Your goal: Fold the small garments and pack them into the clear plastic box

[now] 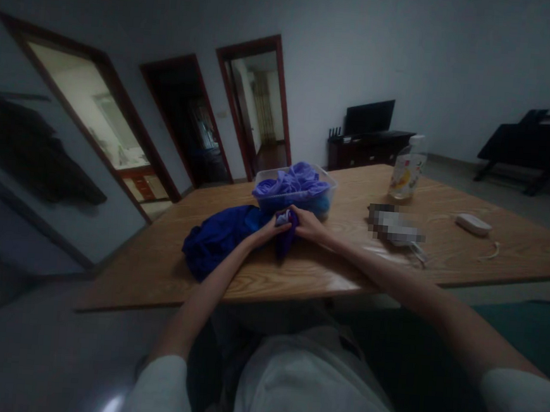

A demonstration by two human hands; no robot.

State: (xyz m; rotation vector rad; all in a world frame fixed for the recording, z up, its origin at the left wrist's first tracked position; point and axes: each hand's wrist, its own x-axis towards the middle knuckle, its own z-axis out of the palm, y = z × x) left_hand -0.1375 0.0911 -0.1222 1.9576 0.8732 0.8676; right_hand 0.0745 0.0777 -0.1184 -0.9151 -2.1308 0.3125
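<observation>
Both my hands meet over the near middle of the wooden table. My left hand (269, 229) is closed on a dark purple cloth (284, 245), which hangs down between the hands with a pale bunched part at its top. From the other side my right hand (306, 224) pinches the same cloth. A dark blue bundle of fabric (222, 237) lies on the table just left of my left hand. Directly behind my hands stands a clear plastic box (332, 184) heaped with light purple fabric (296, 181), with bluer stuff lower down.
On the right of the wooden table (345, 278) stand a clear pump bottle (405, 175), a partly blurred-out flat item (397, 228) and a white oblong case (473, 224). A thin pale loop lies near the case. The table's front edge is close to my body.
</observation>
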